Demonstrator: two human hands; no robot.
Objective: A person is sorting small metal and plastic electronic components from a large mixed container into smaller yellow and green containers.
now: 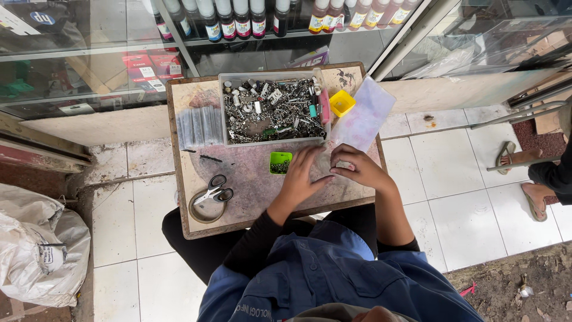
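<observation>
Nearest the camera, low in the frame, a blue jacket with black sleeves fills the bottom centre, and both forearms reach up from it onto the tabletop (250,203).

The left hand (301,179) lies palm down with fingers stretched toward the upper right. The right hand (357,170) is curled, fingertips pointing left toward the other hand. The two hands almost meet at centre frame, over something small and pale on the worn wood. Whether either hand grips it cannot be told; it is mostly hidden beneath the fingers.

Just left of the left hand sits one small green tray (280,162) holding dark small parts; the left hand is nearer to it. Just above the right hand lies one clear plastic bag (363,116), its long axis running from lower left to upper right, the lower end close to the right fingertips.

Toward the lower left of the tabletop lies one pair of scissors (215,191) on one roll of tape (202,213). Further up, one big clear bin (271,107) of metal screws and bits, one yellow tray (342,102) at its right, and a stack of small clear bags (199,126) at its left.

Beyond, at the top edge, a glass shelf carries a row of ink bottles (238,18). At the right edge another person's sandalled feet (530,179) rest on the white tiles.
</observation>
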